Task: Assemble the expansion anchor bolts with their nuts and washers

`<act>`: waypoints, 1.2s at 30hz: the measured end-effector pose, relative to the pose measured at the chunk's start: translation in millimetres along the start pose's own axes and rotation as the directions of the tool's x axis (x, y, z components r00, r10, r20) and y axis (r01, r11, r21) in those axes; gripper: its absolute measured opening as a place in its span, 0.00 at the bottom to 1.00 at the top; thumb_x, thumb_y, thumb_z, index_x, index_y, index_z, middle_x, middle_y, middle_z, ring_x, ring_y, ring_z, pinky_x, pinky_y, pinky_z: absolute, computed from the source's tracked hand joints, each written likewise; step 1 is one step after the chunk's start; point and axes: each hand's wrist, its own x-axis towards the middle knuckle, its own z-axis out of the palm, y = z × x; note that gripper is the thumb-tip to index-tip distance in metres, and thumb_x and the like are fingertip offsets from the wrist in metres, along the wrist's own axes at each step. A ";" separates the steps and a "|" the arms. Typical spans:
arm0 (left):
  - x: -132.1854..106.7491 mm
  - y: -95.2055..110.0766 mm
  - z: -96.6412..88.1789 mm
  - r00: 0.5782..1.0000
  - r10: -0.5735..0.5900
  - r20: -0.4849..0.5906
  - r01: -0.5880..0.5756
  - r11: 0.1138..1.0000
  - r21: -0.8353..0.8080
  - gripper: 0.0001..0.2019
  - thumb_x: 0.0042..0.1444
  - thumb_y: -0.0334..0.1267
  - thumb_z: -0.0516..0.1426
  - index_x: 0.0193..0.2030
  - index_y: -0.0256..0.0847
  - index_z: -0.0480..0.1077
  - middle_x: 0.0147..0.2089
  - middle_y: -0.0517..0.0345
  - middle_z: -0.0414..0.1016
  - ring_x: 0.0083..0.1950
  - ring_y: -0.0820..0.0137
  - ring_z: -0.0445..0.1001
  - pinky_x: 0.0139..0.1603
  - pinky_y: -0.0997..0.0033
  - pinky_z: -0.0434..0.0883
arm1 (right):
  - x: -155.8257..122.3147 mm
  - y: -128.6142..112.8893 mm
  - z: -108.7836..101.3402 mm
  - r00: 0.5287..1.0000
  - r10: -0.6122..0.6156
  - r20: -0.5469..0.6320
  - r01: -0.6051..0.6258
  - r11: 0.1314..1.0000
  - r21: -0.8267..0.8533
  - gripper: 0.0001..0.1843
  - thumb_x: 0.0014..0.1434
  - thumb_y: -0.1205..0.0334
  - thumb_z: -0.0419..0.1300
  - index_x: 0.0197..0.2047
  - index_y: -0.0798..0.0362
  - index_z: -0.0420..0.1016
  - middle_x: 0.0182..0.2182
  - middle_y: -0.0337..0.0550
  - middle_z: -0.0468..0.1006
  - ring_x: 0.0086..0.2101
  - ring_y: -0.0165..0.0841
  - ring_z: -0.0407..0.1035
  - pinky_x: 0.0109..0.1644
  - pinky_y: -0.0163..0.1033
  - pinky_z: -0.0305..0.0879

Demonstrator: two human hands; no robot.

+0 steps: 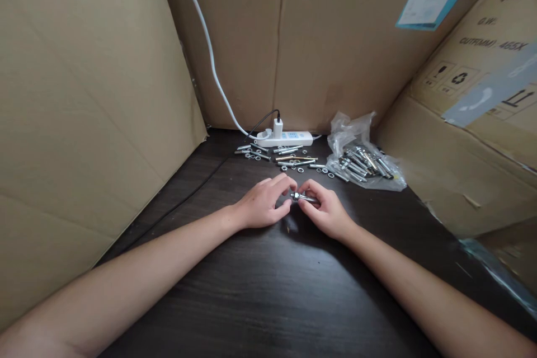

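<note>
Both my hands meet over the middle of the dark wooden table (268,291). My right hand (325,210) is closed round a metal bolt (302,197) that lies level, its head end pointing left. My left hand (264,201) pinches that head end with fingertips and thumb, on what looks like a small nut or washer. Just beyond the hands lie several loose bolts, nuts and washers (289,159). A clear plastic bag (361,159) holding several more bolts lies to the right of them.
A white power strip (289,137) with a plugged-in charger sits against the back cardboard wall, its white cable running up left and a black cable (184,198) trailing across the table to the left. Cardboard boxes (84,123) wall in the table on the left, back and right.
</note>
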 end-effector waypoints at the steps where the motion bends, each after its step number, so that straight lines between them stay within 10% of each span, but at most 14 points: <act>1: 0.3 0.0 -0.5 1.000 -0.007 -0.002 0.007 1.000 -0.002 0.07 0.58 0.34 0.51 0.44 0.40 0.61 0.39 0.59 0.66 0.36 0.71 0.65 0.39 0.70 0.64 | 0.0 -0.3 -0.2 1.000 -0.002 -0.001 0.002 1.000 -0.007 0.04 0.57 0.62 0.54 0.34 0.53 0.63 0.20 0.31 0.60 0.22 0.26 0.54 0.26 0.32 0.51; 36: 1.2 -1.6 2.3 1.000 0.000 0.004 0.000 1.000 0.015 0.07 0.60 0.39 0.51 0.43 0.41 0.66 0.40 0.59 0.67 0.39 0.71 0.68 0.42 0.70 0.65 | -0.3 -4.0 -1.1 1.000 0.030 0.006 -0.030 0.999 0.016 0.05 0.56 0.60 0.55 0.34 0.53 0.64 0.21 0.33 0.64 0.23 0.27 0.57 0.27 0.32 0.53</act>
